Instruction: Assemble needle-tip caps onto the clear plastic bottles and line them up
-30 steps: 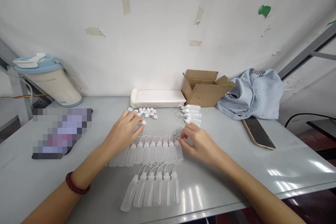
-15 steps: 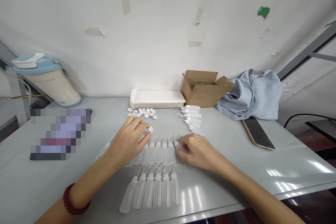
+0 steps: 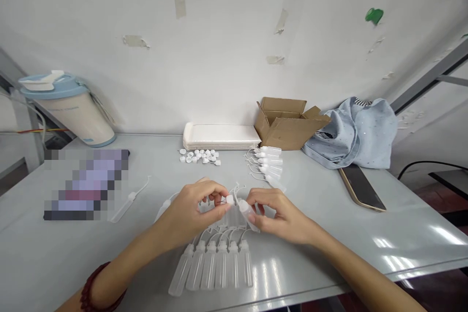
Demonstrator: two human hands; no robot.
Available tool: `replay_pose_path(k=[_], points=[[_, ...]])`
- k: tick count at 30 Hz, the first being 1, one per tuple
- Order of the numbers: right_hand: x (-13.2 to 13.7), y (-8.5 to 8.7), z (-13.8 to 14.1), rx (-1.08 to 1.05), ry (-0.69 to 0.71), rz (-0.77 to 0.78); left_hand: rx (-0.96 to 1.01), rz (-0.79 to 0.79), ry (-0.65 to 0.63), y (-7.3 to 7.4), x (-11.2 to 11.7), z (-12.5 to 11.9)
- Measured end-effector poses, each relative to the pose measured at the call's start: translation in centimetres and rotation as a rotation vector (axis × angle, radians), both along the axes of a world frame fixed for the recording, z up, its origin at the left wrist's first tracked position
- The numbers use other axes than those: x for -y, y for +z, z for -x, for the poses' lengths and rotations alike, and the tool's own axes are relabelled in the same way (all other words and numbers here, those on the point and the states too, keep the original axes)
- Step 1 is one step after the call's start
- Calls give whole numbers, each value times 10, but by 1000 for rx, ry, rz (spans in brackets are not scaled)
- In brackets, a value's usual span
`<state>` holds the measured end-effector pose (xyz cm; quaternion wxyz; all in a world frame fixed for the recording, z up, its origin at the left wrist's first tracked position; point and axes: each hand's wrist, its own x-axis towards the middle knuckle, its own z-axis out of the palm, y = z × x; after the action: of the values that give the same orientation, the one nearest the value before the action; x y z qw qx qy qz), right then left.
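Observation:
Between the thumb and fingertips of my left hand [image 3: 199, 204] is a small white cap [image 3: 230, 200], with what looks like a thin needle pointing left. My right hand [image 3: 280, 212] pinches a translucent squeeze bottle [image 3: 247, 210], tilted, its thin tether curving up near the cap. Cap and bottle are close together but apart. Behind and below my hands lie more bottles of a partly hidden row. Nearer the front edge is a row of several similar bottles [image 3: 222, 265] with looped tethers. Loose white caps [image 3: 199, 156] lie in a cluster beyond my left hand.
More bottles [image 3: 269, 161] lie stacked at the back, by a cardboard box [image 3: 288, 131] and white padded envelopes [image 3: 223, 136]. One bottle [image 3: 126, 207] lies at left near a pixelated object [image 3: 87, 185]. A tumbler [image 3: 73, 112], a blue bag [image 3: 365, 131] and a phone [image 3: 361, 187] stand around.
My left hand has moved right with the cap, toward my right hand. The right hand has lifted and tilted the bottle from the end of the row. The view has shifted slightly.

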<state>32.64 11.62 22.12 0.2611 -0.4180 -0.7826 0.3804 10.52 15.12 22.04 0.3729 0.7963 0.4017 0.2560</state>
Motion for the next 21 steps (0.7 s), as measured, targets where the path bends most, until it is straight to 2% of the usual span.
replay_pose_path(k=[4, 11, 16, 21], points=[[2, 1, 1, -21, 57, 83, 35, 9, -81, 3, 2, 2], [5, 5, 2, -78, 56, 207, 60, -2, -164, 6, 5, 2], [5, 5, 3, -82, 2, 171, 78, -61, -148, 1, 8, -2], [7, 5, 4, -19, -63, 161, 121, -75, -80, -3, 13, -8]])
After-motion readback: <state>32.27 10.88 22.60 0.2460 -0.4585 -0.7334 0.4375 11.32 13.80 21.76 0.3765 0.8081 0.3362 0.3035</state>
